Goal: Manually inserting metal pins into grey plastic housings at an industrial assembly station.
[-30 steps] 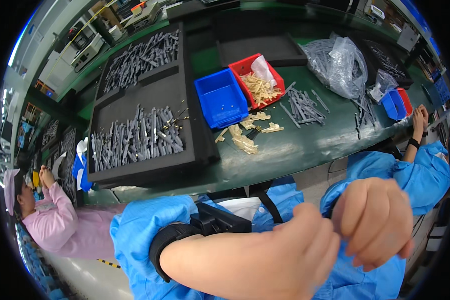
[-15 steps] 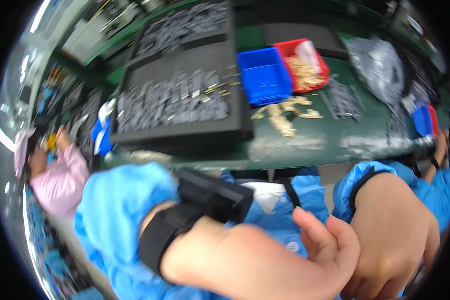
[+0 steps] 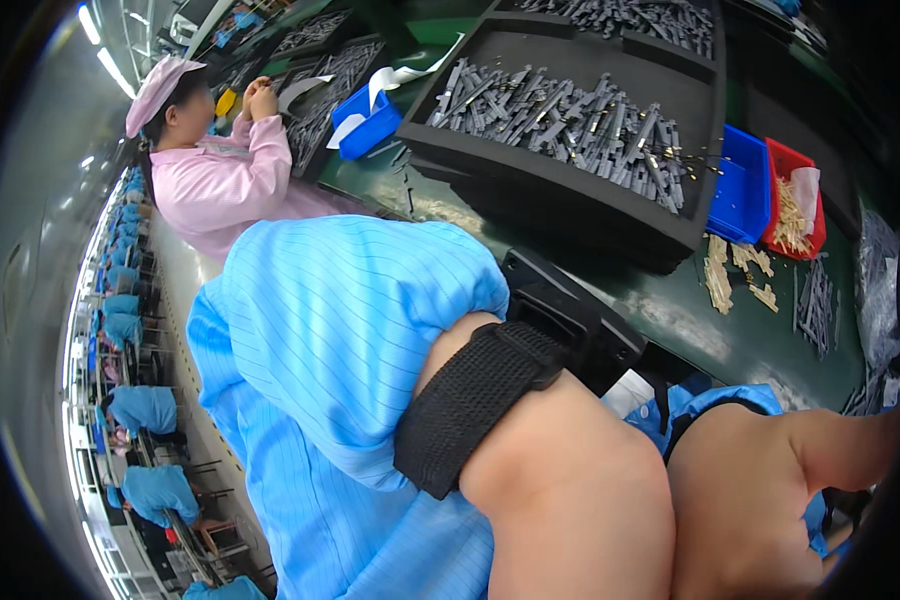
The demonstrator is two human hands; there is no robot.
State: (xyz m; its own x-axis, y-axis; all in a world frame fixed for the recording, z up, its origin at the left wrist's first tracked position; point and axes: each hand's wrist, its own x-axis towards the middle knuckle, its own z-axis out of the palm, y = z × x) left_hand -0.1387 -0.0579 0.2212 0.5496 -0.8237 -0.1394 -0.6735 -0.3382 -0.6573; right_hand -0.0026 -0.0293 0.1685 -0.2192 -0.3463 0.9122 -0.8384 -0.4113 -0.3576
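Note:
My left hand (image 3: 590, 490) is large and close in the lower middle, its fingers cut off by the bottom edge. Around its wrist goes a black woven strap (image 3: 480, 405), with a black boxy device (image 3: 580, 325) on the far side. Right beside it, seemingly touching, is my right hand (image 3: 740, 490), back turned up. What looks like its thumb sticks out to the right; the other fingers are hidden. Nothing held shows in either hand. Both arms wear blue sleeves, the left sleeve (image 3: 360, 320) striped.
Beyond my arms, a black foam tray (image 3: 560, 185) holds many grey strips on a green table (image 3: 660, 315). A blue bin (image 3: 735, 190) and a red bin (image 3: 815, 225) with gold pieces stand right of it. A co-worker in pink (image 3: 220, 185) sits at the left.
The view has swung left, so the table things sit further right and the co-worker shows larger. My left hand's curled fingers have gone out of sight. My right hand's thumb now points outward.

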